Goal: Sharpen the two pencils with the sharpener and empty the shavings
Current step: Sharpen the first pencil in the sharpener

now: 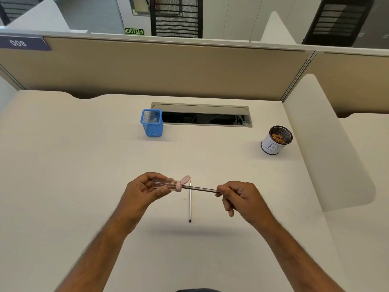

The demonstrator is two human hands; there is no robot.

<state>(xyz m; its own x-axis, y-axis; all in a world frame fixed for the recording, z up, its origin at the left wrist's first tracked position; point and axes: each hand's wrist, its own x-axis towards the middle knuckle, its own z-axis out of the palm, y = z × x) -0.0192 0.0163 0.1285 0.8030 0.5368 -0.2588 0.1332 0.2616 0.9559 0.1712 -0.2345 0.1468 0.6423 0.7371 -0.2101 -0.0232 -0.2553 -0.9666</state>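
Two hands meet above the middle of the pale desk (84,186). The left hand (143,192) is closed around a clear sharpener (166,184) with a pink cap end, its thumb underneath and its fingers curled over the top of the transparent body. The pink flap at the cap stands open, tilted up and to the right. The right hand (240,197) pinches the far end of a dark pencil (200,189) between thumb and forefinger, the other fingers curled loosely below. That pencil runs nearly level between the hands, its tip inside the pink end of the sharpener.

Directly beneath, a second pencil (190,205) lies flat on the desk, pointing away from the person, with its sharpened tip just below the sharpener's flap. Neither hand touches it.

Farther back, left of centre, a blue mesh holder (152,123) stands upright just beside the open cable tray (202,114) set into the desk. Well off to the right, near the white side divider (328,144), stands a round mesh cup (275,141) wrapped in white paper marked with a letter B; brownish shavings (278,137) lie inside it.
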